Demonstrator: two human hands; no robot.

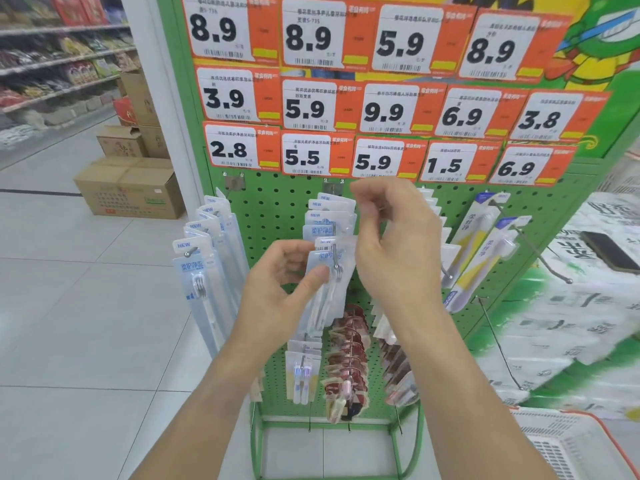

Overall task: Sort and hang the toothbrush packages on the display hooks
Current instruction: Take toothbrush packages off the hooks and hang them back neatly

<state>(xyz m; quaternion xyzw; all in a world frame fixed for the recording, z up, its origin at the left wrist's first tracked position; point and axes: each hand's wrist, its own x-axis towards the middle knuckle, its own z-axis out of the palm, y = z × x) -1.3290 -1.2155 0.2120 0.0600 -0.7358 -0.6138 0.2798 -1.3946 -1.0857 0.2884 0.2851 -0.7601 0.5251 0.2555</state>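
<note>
A person stands in front of a green peg wall (277, 209) in a shop. Rows of toothbrush packs hang on metal hooks that stick out from the wall.

The left hand (277, 289) holds one pale blue toothbrush pack (323, 289). The thumb presses on the front of the pack and the fingers curl behind it. This grip keeps the pack flat and steady, with its top hole up near the tip of the middle hook (335, 261). I think the hand is lining up the hole so the pack can slide on.

The right hand (398, 237) is higher, at about one o'clock from the left hand. Its fingers are bent and pinched together near the top of the row of packs (329, 216). It seems to hold something thin, maybe a hook wire, but I cannot tell for sure. It is likely keeping the row still or making room.

The two hands are close but do not touch. The held pack sits between them, just at three o'clock from the left palm and at seven o'clock from the right hand.

More packs hang at nine o'clock (204, 271). Yellow and blue packs (481, 251) hang at three o'clock. A white basket (568, 441) sits at five o'clock.
</note>
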